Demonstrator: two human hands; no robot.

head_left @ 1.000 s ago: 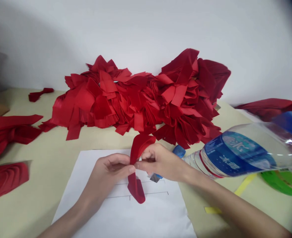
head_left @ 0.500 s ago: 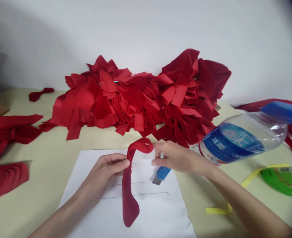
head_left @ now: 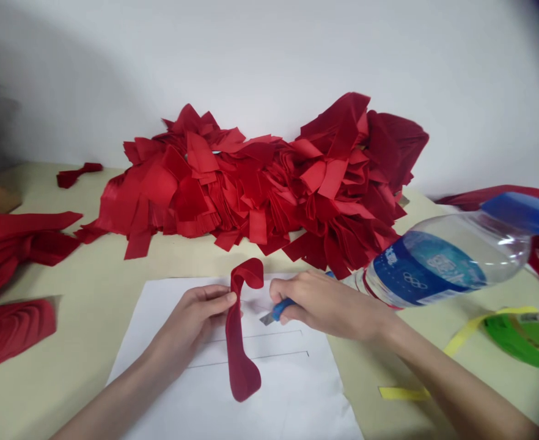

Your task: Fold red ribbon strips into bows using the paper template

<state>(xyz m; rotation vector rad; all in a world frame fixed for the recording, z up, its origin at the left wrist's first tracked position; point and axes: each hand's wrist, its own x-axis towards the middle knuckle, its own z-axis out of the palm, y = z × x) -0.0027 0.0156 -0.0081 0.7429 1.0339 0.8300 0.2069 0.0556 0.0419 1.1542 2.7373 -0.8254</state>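
A red velvet-like ribbon strip [head_left: 235, 333] stands on edge, its top curling over to the right and its wider lower end hanging down. My left hand [head_left: 200, 311] pinches it near the upper middle between thumb and fingers. Just to the right, my right hand [head_left: 322, 305] is closed around a blue utility knife [head_left: 282, 308], whose metal blade points left toward the ribbon without touching it. Beneath both hands lies a white paper sheet [head_left: 297, 391] marked with ruled black lines.
Behind the paper spreads a big heap of red ribbon pieces [head_left: 251, 183]. More red strips [head_left: 13, 244] lie at the left. On the right are a clear bottle [head_left: 434, 263] with a blue label, a green tape roll [head_left: 517, 336] and yellow tape [head_left: 402, 393].
My right hand has let go of the ribbon's top end and moved slightly down. The knife now points left from its grip. My left hand keeps its pinch.
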